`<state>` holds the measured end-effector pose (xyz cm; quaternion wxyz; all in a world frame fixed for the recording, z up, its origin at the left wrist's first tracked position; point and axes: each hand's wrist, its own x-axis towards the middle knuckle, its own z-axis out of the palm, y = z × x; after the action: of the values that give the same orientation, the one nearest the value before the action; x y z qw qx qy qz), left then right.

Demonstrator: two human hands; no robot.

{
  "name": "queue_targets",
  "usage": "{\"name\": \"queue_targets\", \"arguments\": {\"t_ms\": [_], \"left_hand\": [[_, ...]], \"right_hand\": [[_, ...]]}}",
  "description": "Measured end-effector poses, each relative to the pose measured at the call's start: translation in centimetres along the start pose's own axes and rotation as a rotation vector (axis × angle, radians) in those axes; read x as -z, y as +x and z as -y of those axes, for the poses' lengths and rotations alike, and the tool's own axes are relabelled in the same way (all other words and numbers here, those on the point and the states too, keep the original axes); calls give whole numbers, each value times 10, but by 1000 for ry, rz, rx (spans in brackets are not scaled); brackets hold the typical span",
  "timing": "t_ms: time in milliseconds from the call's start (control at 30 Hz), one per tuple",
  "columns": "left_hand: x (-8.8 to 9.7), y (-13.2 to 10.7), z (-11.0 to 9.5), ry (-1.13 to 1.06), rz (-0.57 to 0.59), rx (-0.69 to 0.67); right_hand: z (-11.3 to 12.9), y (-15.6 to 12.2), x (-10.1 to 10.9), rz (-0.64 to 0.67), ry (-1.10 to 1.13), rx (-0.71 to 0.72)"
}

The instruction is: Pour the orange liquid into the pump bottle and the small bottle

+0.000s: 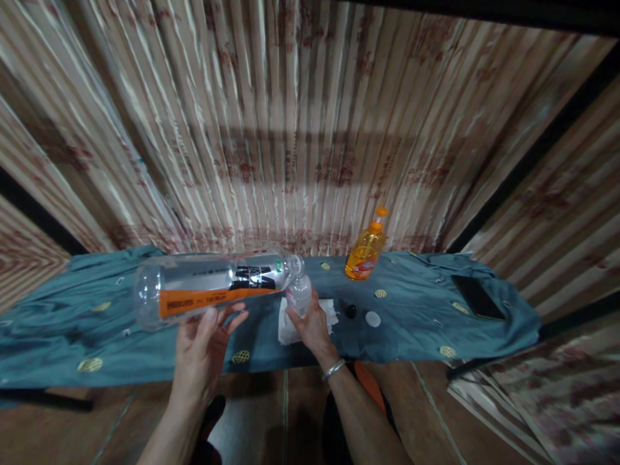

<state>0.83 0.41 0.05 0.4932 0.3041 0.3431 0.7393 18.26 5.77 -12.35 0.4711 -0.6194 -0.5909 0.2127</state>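
My left hand (206, 339) supports a big clear plastic bottle (194, 290) with an orange, silver and black label. The bottle lies almost level in the air, its uncapped mouth pointing right. My right hand (312, 323), with a silver bracelet at the wrist, grips a small clear bottle (299, 292) below that mouth. The two bottle necks meet or nearly meet; whether they touch I cannot tell. Under the small bottle, a white paper towel (289, 330) lies on the table. Any liquid passing between the bottles is too faint to make out.
A black cap (350, 311) and a white round lid (372, 319) lie right of the towel. Behind them stands a yellow pump bottle (365, 255). A dark phone or tablet (478, 297) rests on the teal cloth (411, 323) at right. A pleated curtain (290, 129) hangs behind.
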Motion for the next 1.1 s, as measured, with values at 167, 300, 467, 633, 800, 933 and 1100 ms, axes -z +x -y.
{"name": "queue_targets", "arguments": {"t_ms": [167, 300, 467, 633, 800, 933, 1100], "left_hand": [[0, 0, 0, -12, 0, -5], [-1, 0, 0, -4, 0, -2], [-1, 0, 0, 1, 9, -8], [-1, 0, -1, -18, 7, -5], [-2, 2, 0, -30, -4, 6], [-1, 3, 1, -33, 2, 9], [2, 1, 1, -44, 6, 14]], "right_hand": [[0, 0, 1, 5, -5, 5], [1, 1, 1, 8, -7, 3], [3, 1, 1, 10, -6, -11], [3, 0, 2, 7, 1, -7], [5, 0, 4, 26, 1, -23], [5, 0, 4, 33, 3, -28], [3, 0, 3, 25, 6, -7]]}}
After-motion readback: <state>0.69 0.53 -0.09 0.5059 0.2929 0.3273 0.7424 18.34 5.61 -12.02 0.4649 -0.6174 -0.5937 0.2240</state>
